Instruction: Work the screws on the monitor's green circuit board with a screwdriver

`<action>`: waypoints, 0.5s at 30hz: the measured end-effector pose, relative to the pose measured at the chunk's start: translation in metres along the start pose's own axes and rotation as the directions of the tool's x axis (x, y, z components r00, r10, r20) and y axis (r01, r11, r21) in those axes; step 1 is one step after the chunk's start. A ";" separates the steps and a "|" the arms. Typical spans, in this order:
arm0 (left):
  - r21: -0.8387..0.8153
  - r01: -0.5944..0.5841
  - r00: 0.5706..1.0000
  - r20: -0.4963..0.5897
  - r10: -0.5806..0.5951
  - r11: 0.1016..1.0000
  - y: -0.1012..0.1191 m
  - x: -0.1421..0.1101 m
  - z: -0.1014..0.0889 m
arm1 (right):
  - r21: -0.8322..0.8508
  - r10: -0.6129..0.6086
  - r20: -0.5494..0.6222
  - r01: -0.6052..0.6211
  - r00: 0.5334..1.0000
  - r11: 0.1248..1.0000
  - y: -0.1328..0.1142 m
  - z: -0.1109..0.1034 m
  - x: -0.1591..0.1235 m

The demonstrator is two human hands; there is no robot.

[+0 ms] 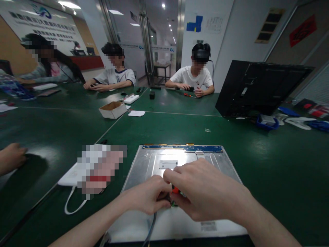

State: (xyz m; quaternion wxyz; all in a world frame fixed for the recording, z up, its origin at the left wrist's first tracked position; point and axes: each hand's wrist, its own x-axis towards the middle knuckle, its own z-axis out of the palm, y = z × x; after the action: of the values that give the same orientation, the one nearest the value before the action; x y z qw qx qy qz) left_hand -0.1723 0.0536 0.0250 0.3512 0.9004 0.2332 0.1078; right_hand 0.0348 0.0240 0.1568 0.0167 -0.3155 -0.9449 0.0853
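Across the near part of the green surface [277, 171] lies a flat metal panel [138, 171], straight in front of the person, with its far edge running left to right. Along that edge sits a blue circuit strip [167, 148], its long axis also crosswise, beyond both hands and apart from them. The right hand [203, 190] comes in from the lower right, over the panel's middle, its thumb and fingers closed round a red-orange handle [175, 189]. From the lower left comes the left hand [155, 193], fingers curled and thumb brought in toward them; whether it grips something cannot be told. A dark cable [153, 223] runs from beneath it toward the near edge. Smallest is a green piece [174, 203] just on the near side of the handle, between the two thumbs, mostly hidden. Everything seems to turn on this narrow gap: the handle lies at the left edge of the right hand and to the right of the left hand's fingers. The right hand is nearer, being on it; the handle's long axis is covered.
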 end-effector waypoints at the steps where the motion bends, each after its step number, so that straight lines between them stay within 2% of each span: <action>1: 0.004 -0.021 1.000 0.016 0.021 1.000 -0.001 0.000 0.000 | 0.003 -0.006 0.001 0.006 1.000 1.000 0.001 0.000 0.000; 7: 0.008 -0.077 0.997 0.002 0.077 0.997 -0.004 0.003 -0.001 | -0.001 -0.026 0.041 0.026 0.999 1.000 0.002 -0.002 -0.002; 15: -0.008 -0.067 0.998 0.000 0.067 0.998 -0.002 0.003 -0.002 | -0.033 -0.022 -0.007 0.022 1.000 0.999 0.000 -0.001 -0.001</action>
State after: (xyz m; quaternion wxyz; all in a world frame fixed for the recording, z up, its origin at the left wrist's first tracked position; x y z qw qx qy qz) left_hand -0.1709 0.0580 0.0251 0.3508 0.9063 0.2026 0.1203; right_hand 0.0358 0.0241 0.1582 0.0157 -0.3055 -0.9496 0.0684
